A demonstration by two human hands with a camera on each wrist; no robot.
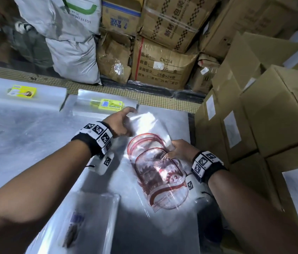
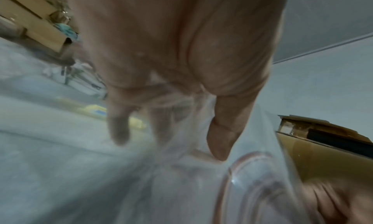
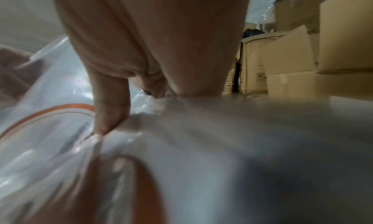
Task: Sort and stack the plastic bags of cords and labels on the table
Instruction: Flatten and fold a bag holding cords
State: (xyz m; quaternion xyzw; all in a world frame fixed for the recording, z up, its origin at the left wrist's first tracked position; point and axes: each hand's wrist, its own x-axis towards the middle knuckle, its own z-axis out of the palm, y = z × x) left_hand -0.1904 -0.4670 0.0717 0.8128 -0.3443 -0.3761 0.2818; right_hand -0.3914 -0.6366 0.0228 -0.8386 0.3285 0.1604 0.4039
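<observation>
While the left hand [image 1: 120,123] is pinching the far end of the red-printed clear bag [image 1: 155,162] and the right hand [image 1: 179,151] is gripping its right edge, both sets of fingers are curling onto the film. It is hanging just above the surface [image 1: 25,140], right of centre; keeping it taut and square should help it stack flat.

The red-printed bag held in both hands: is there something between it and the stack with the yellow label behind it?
Nothing visible. The red-printed bag is held by left hand and right hand; the stack lies just beyond.
</observation>
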